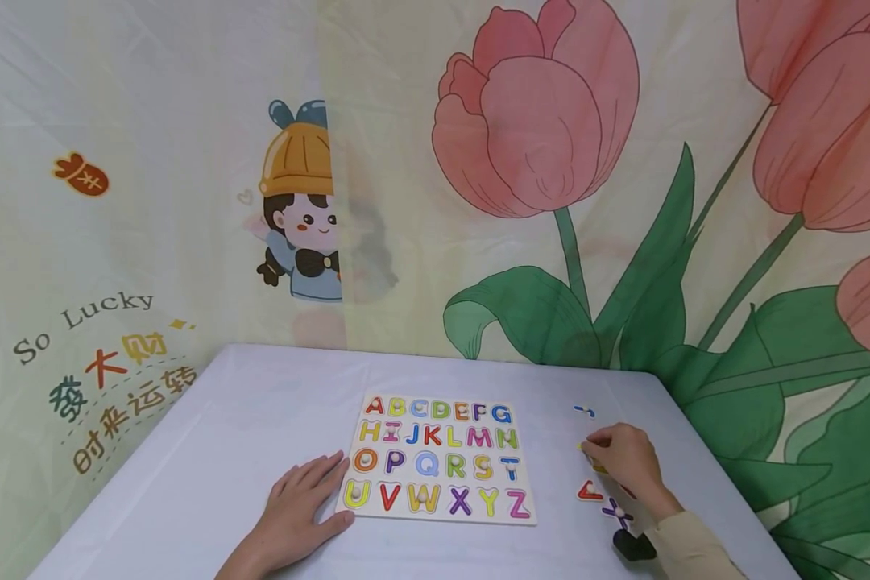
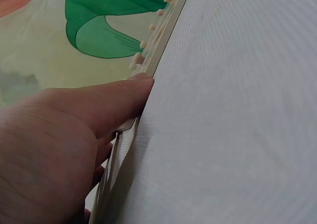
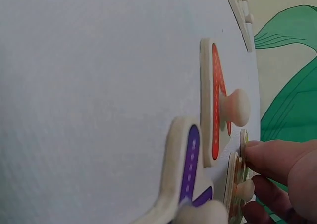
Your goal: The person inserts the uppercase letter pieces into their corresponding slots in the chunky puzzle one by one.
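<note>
— Left hand (image 1: 300, 503)? Lying flat on the bench (image 1: 210, 451), fingers straight, thumb tip pressed against the near-left edge of the alphabet board (image 1: 438, 459). Holding nothing, only bracing.

— Right hand (image 1: 623, 459)? Curled over loose letter pieces on the bench just right of the board, fingertips (image 3: 270, 157) pinching a yellowish piece (image 3: 241, 177) by its rim, peg showing beneath. Red piece (image 1: 590, 490) and purple piece (image 1: 616, 512) lying just beside the wrist; blue piece (image 1: 584, 412) farther back, apart from the rest.

— Doing this step well? Probably best to lift by the peg rather than the thin rim, raise straight up so the red neighbour stays undisturbed, then match orientation before lowering into its slot. Keep the thumb firm so the board stays put.

— Anything hard to make out? Plenty. Shape of the pinched piece hidden under the hand; letter cannot be told. Empty slots hard to pick out from the head view, only pale spots near the S, T and W. Dark thing at the right cuff, cut off, unidentified. Left wrist view showing the board edge-on only.
</note>
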{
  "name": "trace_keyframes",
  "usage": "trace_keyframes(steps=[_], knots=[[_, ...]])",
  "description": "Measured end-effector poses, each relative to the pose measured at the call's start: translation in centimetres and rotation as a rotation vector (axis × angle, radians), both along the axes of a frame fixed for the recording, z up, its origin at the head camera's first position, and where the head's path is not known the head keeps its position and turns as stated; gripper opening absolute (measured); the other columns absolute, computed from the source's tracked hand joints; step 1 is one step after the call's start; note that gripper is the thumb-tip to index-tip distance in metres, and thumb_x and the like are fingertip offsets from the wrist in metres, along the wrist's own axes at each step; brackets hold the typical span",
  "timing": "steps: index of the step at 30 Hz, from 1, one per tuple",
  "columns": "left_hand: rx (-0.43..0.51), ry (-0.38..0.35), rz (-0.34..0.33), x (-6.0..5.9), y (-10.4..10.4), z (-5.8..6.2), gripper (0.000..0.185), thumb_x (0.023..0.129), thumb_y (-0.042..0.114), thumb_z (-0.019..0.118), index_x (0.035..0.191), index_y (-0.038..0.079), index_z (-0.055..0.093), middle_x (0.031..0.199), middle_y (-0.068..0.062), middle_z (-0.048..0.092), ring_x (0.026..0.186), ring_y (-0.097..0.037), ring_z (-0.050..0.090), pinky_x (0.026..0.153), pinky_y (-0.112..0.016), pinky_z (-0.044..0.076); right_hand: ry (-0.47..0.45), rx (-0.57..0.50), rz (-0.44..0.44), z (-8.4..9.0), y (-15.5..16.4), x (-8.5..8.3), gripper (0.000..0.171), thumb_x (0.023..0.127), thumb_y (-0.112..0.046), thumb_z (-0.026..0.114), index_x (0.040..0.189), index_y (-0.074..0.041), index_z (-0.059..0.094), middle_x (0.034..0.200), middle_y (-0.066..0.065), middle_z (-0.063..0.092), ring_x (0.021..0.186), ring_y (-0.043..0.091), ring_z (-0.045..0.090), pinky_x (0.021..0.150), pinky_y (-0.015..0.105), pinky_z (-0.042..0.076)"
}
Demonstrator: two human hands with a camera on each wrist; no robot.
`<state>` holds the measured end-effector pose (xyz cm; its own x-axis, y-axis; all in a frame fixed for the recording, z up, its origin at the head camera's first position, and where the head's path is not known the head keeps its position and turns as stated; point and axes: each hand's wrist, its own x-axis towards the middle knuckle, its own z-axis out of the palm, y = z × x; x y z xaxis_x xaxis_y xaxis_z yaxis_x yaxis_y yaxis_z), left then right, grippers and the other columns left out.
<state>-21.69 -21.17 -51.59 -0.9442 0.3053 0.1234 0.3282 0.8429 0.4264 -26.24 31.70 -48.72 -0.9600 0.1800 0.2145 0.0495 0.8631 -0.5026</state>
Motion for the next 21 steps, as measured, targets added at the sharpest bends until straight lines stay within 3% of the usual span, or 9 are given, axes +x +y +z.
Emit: trace_keyframes(steps=[7,16,21], knots=[[-0.005,-0.011,0.004,0.0,0.0,0.0,0.085,0.091,0.062,0.073,0.159,0.016,0.051,0.167,-0.003,0.044,0.154,-0.034,0.034,0.125,-0.065,0.021,0.045,-0.021,0.045,0.5,-2.3,0.2,0.012,0.089,-0.015,0.085,0.098,-0.007,0.085,0.091,0.004,0.071,0.082,0.02,0.059,0.066,0.029,0.048],[-0.004,-0.008,0.005,0.0,0.1,0.0,0.085,0.091,0.063,0.073,0.159,0.016,0.052,0.167,-0.003,0.044,0.154,-0.034,0.035,0.124,-0.066,0.021,0.041,-0.046,0.135,1.7,-9.0,0.6,0.014,0.088,-0.016,0.089,0.101,-0.014,0.087,0.09,-0.004,0.069,0.086,0.016,0.058,0.069,0.025,0.049],[-0.004,-0.009,0.002,0.0,0.1,0.1,0.085,0.091,0.062,0.073,0.159,0.016,0.052,0.167,-0.003,0.044,0.154,-0.034,0.034,0.124,-0.065,0.021,0.008,-0.096,0.231,2.1,-12.8,1.1,0.012,0.089,-0.016,0.088,0.101,-0.017,0.087,0.088,-0.009,0.065,0.086,0.012,0.057,0.069,0.024,0.049]])
